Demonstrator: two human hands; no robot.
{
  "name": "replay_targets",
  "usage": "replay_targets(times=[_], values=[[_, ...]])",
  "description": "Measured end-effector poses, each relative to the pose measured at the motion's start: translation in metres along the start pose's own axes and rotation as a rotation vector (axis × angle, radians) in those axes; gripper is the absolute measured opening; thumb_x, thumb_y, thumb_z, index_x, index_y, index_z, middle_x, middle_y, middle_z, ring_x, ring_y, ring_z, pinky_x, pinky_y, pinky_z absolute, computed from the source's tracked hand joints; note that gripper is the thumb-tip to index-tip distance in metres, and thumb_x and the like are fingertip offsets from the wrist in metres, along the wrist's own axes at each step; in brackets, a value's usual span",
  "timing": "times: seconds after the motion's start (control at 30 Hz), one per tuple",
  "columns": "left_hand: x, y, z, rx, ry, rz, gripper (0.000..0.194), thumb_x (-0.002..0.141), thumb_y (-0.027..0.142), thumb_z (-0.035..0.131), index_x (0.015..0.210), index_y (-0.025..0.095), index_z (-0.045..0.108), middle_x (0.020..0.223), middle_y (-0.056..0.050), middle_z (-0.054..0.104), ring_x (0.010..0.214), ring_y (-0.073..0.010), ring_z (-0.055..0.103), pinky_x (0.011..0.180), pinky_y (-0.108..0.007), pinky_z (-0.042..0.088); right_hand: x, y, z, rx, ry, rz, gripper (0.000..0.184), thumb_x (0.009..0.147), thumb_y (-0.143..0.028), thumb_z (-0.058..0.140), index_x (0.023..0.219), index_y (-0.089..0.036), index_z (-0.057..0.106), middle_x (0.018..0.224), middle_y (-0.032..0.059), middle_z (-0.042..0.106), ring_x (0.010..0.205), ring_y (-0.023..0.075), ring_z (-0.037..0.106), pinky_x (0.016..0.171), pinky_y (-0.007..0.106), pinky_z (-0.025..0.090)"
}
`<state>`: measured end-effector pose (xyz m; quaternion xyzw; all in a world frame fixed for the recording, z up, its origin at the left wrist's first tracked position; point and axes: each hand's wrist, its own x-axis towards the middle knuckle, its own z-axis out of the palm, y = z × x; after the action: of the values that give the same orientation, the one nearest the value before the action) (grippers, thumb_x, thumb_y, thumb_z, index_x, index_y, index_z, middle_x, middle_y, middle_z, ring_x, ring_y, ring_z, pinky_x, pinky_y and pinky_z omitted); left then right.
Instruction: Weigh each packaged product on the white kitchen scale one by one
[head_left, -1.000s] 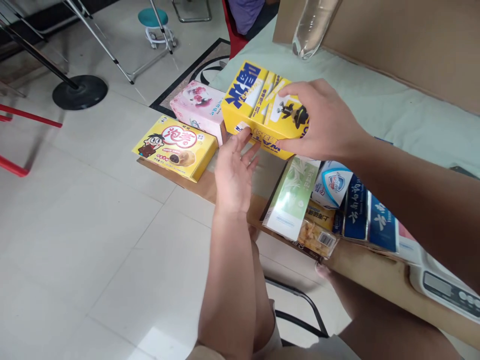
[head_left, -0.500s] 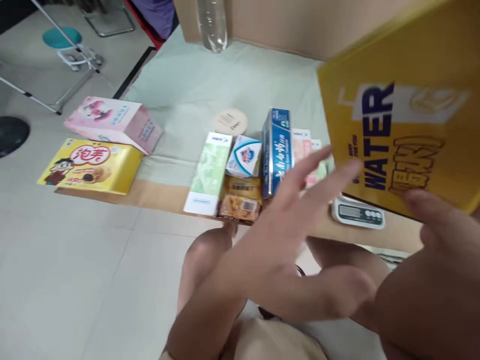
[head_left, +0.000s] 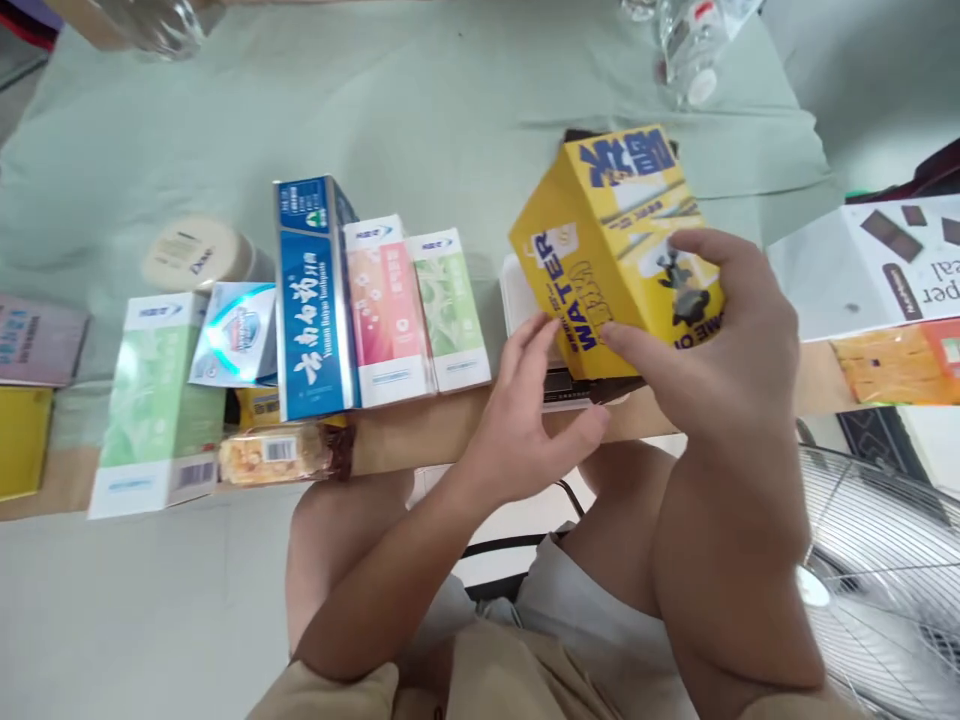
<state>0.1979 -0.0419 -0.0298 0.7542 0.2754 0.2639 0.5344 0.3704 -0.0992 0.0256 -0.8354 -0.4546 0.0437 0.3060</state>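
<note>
Box in hand, by my head feed: I have the yellow box [head_left: 615, 255] in my right hand [head_left: 697, 310], fingers curled over its right side, thumb against its near edge, the grasp spread about as wide as the carton. It sits tilted above what I take for a white scale [head_left: 516, 290], mostly hidden beneath it; whether the two touch I can't tell. My left hand [head_left: 529, 430] carries nothing: fingers reach forward, thumb parted, tips beside or against the box's lower left face, contact unclear.

How far along? I'd judge the picking-up done and the letting-go not: the right hand has yet to part from the box, and the box isn't squared up.

Left of the grip, nothing is in my hold: a small green box [head_left: 450, 310] nearest, then a pink box [head_left: 386, 310] and a tall blue box [head_left: 311, 300], all upright. Farther left are a soap box [head_left: 238, 332], a round tub [head_left: 195, 255] and a snack packet [head_left: 277, 455]. Right of the grip, a white pack [head_left: 885, 265] and an orange packet [head_left: 885, 362] lie apart, untouched.
</note>
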Motion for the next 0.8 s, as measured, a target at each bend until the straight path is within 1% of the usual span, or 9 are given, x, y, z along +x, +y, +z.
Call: replay_targets(times=[0.1, 0.17, 0.23, 0.3, 0.37, 0.43, 0.5, 0.67, 0.8], values=[[0.005, -0.004, 0.004, 0.138, 0.048, 0.022, 0.090, 0.087, 0.053, 0.072, 0.161, 0.022, 0.030, 0.169, -0.018, 0.030, 0.162, -0.0339, 0.030, 0.131, -0.052, 0.037, 0.008, -0.024, 0.000, -0.027, 0.014, 0.116, 0.062, 0.069, -0.039, 0.080, 0.129, -0.037, 0.061, 0.127, 0.0059, 0.066, 0.127, 0.0355, 0.062, 0.107, 0.063, 0.053], [0.006, -0.006, 0.007, 0.208, 0.044, 0.024, 0.096, 0.084, 0.051, 0.076, 0.162, 0.023, 0.027, 0.170, -0.018, 0.028, 0.163, -0.0355, 0.027, 0.132, -0.053, 0.036, 0.013, -0.034, 0.000, -0.041, -0.001, 0.130, 0.064, 0.068, -0.039, 0.081, 0.129, -0.037, 0.061, 0.127, 0.0062, 0.065, 0.126, 0.0363, 0.062, 0.108, 0.065, 0.051], [0.006, -0.007, 0.010, 0.244, 0.030, 0.011, 0.102, 0.083, 0.053, 0.078, 0.163, 0.025, 0.022, 0.171, -0.018, 0.024, 0.164, -0.0370, 0.026, 0.131, -0.054, 0.037, 0.016, -0.037, -0.001, -0.055, -0.029, 0.165, 0.067, 0.068, -0.040, 0.082, 0.132, -0.036, 0.061, 0.127, 0.0073, 0.063, 0.127, 0.0377, 0.061, 0.111, 0.068, 0.047], [0.006, -0.009, 0.013, 0.260, 0.016, 0.008, 0.103, 0.085, 0.056, 0.077, 0.164, 0.026, 0.018, 0.171, -0.019, 0.022, 0.164, -0.0375, 0.026, 0.130, -0.055, 0.037, 0.019, -0.038, -0.004, -0.066, -0.072, 0.194, 0.070, 0.067, -0.038, 0.083, 0.133, -0.034, 0.061, 0.126, 0.0083, 0.063, 0.127, 0.0389, 0.060, 0.112, 0.070, 0.044], [0.007, -0.010, 0.014, 0.267, 0.009, 0.023, 0.104, 0.086, 0.057, 0.076, 0.164, 0.025, 0.016, 0.171, -0.020, 0.022, 0.164, -0.0377, 0.025, 0.131, -0.055, 0.037, 0.022, -0.038, -0.007, -0.060, -0.102, 0.188, 0.068, 0.067, -0.035, 0.082, 0.132, -0.032, 0.062, 0.127, 0.0086, 0.065, 0.128, 0.0394, 0.060, 0.112, 0.070, 0.045], [0.008, -0.011, 0.014, 0.270, 0.012, 0.031, 0.103, 0.087, 0.057, 0.076, 0.164, 0.024, 0.016, 0.171, -0.019, 0.022, 0.164, -0.0383, 0.025, 0.131, -0.055, 0.037, 0.025, -0.038, -0.010, -0.034, -0.124, 0.181, 0.065, 0.070, -0.037, 0.081, 0.132, -0.033, 0.062, 0.130, 0.0081, 0.067, 0.130, 0.0387, 0.060, 0.111, 0.068, 0.047], [0.008, -0.012, 0.016, 0.267, 0.024, 0.021, 0.104, 0.085, 0.057, 0.077, 0.164, 0.027, 0.017, 0.171, -0.018, 0.022, 0.164, -0.0392, 0.025, 0.130, -0.055, 0.039, 0.026, -0.038, -0.012, -0.018, -0.155, 0.207, 0.066, 0.073, -0.041, 0.080, 0.136, -0.034, 0.062, 0.134, 0.0080, 0.067, 0.130, 0.0376, 0.060, 0.112, 0.066, 0.048], [0.009, -0.015, 0.027, 0.258, 0.092, 0.045, 0.108, 0.081, 0.062, 0.080, 0.164, 0.029, 0.020, 0.169, -0.017, 0.027, 0.161, -0.0402, 0.029, 0.127, -0.058, 0.042, 0.025, -0.031, -0.017, 0.041, -0.173, 0.239, 0.067, 0.076, -0.040, 0.078, 0.140, -0.037, 0.060, 0.132, 0.0080, 0.068, 0.130, 0.0383, 0.062, 0.111, 0.065, 0.051], [0.010, -0.016, 0.034, 0.287, 0.159, 0.091, 0.106, 0.080, 0.058, 0.083, 0.163, 0.031, 0.022, 0.168, -0.016, 0.029, 0.160, -0.0389, 0.031, 0.128, -0.059, 0.040, 0.026, -0.026, -0.019, 0.069, -0.198, 0.249, 0.063, 0.080, -0.045, 0.076, 0.140, -0.040, 0.058, 0.129, 0.0078, 0.069, 0.120, 0.0397, 0.068, 0.103, 0.065, 0.056]])
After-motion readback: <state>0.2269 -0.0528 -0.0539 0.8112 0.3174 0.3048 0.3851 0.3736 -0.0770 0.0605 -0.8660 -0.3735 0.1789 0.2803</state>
